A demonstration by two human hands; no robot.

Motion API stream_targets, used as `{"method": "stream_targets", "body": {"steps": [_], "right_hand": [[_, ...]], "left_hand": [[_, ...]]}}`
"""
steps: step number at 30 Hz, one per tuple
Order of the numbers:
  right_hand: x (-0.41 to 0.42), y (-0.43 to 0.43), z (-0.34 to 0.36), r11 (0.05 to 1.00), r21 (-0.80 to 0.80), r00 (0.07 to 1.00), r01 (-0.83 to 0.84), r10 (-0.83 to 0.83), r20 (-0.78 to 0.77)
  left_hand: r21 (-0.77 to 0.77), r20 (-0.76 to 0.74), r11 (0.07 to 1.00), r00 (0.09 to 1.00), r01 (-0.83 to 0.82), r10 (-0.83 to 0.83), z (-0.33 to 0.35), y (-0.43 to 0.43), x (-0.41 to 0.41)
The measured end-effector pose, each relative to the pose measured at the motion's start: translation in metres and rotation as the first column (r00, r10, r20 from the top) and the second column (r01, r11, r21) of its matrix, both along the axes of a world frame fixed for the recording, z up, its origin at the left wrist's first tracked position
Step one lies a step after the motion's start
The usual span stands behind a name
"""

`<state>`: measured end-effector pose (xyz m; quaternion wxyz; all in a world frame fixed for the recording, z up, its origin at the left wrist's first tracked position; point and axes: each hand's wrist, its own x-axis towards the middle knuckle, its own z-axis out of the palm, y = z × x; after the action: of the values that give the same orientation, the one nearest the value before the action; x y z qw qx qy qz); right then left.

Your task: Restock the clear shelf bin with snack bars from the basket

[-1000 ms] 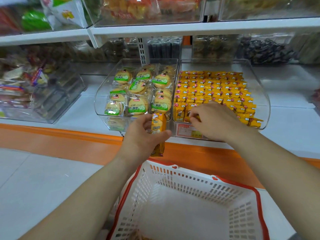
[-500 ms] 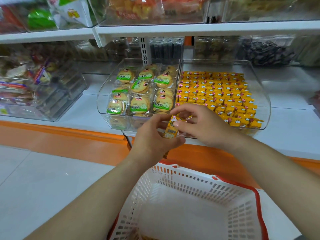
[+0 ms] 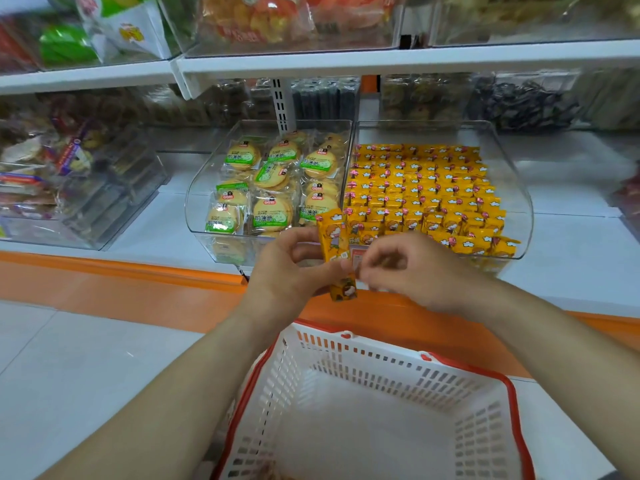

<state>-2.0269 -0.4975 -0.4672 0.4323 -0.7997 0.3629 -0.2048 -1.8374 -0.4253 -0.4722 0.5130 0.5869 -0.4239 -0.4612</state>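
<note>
Fingers point(image 3: 329, 271) of left hand point(image 3: 287, 268) are curled round snack bars point(image 3: 332, 237), right hand point(image 3: 412, 268) grip can't be told; slotting into near row of the bin point(image 3: 519, 209) is needed next.

On the white shelf point(image 3: 571, 237), at its front edge, the clear plastic bin point(image 3: 520, 209) of yellow wrapped snack bars point(image 3: 415, 181) stands just right of a clear curved-front bin point(image 3: 196, 216) of round biscuit packs point(image 3: 270, 209). The white slotted plastic basket point(image 3: 381, 355) sits before and below the shelf.

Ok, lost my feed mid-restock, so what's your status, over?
Left hand grips snack bars in front of the clear bin. Right hand at the bars, grip unclear. Bin nearly full. Nothing in the way.
</note>
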Motion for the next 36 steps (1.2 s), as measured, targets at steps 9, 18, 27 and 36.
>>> {"method": "stream_targets", "body": {"steps": [9, 18, 27, 36], "right_hand": [[0.013, -0.016, 0.016, 0.990, -0.036, 0.970, 0.140, -0.129, 0.208], [0.005, -0.051, -0.002, 0.774, 0.267, 0.658, 0.574, -0.630, 0.413], [0.007, -0.042, 0.001, 0.839, -0.436, 0.939, 0.325, -0.340, 0.045], [0.025, -0.035, -0.023, 0.799, -0.601, 0.835, -0.014, -0.321, -0.447]], "left_hand": [[-0.091, 0.259, 0.996, 0.966, 0.002, 0.022, -0.011, -0.015, -0.010], [-0.150, 0.860, 0.984, 0.479, -0.093, 0.176, -0.031, -0.035, -0.003], [-0.177, 0.905, 0.982, 0.381, -0.068, 0.189, -0.043, -0.044, -0.005], [-0.159, 0.921, 0.987, 0.356, -0.021, 0.156, -0.038, -0.040, -0.003]]}}
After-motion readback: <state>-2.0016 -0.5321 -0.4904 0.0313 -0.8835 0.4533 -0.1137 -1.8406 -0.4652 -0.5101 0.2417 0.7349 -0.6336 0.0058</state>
